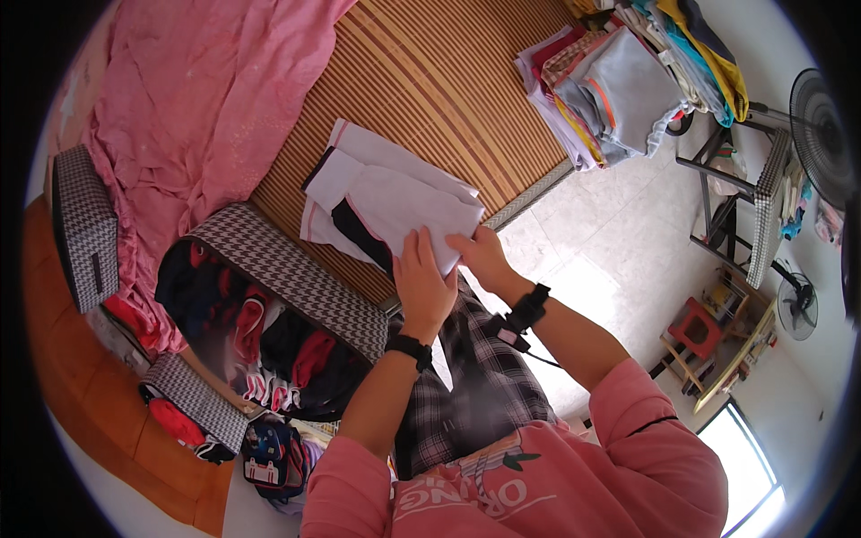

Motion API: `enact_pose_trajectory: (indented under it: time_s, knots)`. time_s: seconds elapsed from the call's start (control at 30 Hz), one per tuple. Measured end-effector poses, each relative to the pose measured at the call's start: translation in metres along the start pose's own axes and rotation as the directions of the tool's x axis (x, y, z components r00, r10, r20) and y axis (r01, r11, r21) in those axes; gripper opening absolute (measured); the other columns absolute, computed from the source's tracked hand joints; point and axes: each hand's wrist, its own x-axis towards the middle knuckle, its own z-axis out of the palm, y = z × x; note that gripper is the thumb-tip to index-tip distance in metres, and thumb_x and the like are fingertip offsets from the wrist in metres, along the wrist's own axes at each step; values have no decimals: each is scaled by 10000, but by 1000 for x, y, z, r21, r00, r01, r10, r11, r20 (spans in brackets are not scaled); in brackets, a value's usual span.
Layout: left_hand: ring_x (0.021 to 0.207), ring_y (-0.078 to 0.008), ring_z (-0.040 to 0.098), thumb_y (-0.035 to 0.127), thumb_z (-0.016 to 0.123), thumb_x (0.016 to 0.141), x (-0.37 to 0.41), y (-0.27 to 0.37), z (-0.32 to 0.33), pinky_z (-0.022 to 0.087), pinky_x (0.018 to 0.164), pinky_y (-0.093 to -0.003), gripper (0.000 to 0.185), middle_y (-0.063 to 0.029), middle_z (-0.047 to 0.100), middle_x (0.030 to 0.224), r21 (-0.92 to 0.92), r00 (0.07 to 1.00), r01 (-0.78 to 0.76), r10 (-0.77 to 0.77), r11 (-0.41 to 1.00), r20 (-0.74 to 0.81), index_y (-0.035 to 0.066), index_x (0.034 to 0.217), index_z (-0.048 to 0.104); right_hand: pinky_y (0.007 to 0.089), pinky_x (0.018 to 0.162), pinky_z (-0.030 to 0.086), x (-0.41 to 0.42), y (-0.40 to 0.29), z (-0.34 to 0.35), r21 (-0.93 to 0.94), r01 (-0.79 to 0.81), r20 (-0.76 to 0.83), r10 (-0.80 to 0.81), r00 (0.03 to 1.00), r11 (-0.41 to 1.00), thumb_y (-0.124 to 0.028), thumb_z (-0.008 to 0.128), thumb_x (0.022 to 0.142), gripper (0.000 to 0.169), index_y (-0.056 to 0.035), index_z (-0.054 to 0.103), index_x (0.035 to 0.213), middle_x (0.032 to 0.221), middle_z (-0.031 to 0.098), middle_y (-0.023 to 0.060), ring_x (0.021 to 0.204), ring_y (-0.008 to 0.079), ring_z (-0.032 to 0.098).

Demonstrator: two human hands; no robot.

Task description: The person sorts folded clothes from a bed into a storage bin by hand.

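Note:
A folded white garment with black panels and pink seams lies on the slatted bamboo mat near its edge. My left hand rests on the near end of the garment, fingers extended over the cloth; its thumb is at the garment's edge. My right hand pinches the near right corner of the garment, thumb on top and the other fingers partly hidden. Left of the garment, a houndstooth fabric storage box stands open, holding dark, red and white clothes.
Folded clothes are piled at the mat's far right corner. A pink sheet covers the left side. More houndstooth boxes stand at left. A chair and fans are at right, beyond the pale tiled floor.

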Motion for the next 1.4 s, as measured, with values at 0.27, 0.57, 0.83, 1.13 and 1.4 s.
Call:
enact_pose_trajectory:
  time_s: [0.27,0.57,0.83,1.13,1.4]
  knots:
    - [913,-362,608,71,646,692,-4,19,-32,494,787,-381,474,-180,626,1020,-259,956,138,-60,956,287,24,1151,536,275,646,557,-54,-23,-3,187,-97,-65,111,992,978,-116,597,823,292,115,566,998,886,628,133,769,183,640]
    - [937,-231,555,63,655,678,94,-107,-35,455,831,-320,338,-118,568,1011,-480,886,434,-264,762,381,-11,1005,608,419,842,415,9,-30,64,-681,485,51,-625,779,549,-205,677,774,360,-87,590,1104,1112,497,122,986,298,485]
    - [1121,-340,381,192,768,636,118,-137,-25,390,928,-386,611,-165,329,1167,-309,916,393,-337,866,220,-3,1115,442,621,1064,119,56,-22,85,-914,306,178,-417,891,265,-405,609,807,752,-220,260,1448,1519,126,135,1375,440,93]
    - [982,-277,589,427,801,636,120,-141,-40,467,834,-335,849,-220,578,1105,-230,685,677,-483,699,546,-112,1187,445,650,1052,18,89,-29,76,-950,307,258,-402,878,61,-632,544,775,815,-297,242,1454,1530,107,128,1389,432,29]
    - [1086,-335,564,661,608,663,116,-138,-47,341,953,-461,854,-184,620,1119,-69,664,594,-440,801,604,46,1247,506,650,1051,-25,93,-38,75,-962,269,241,-319,916,45,-698,521,740,868,-303,232,1456,1540,65,117,1397,418,-8]
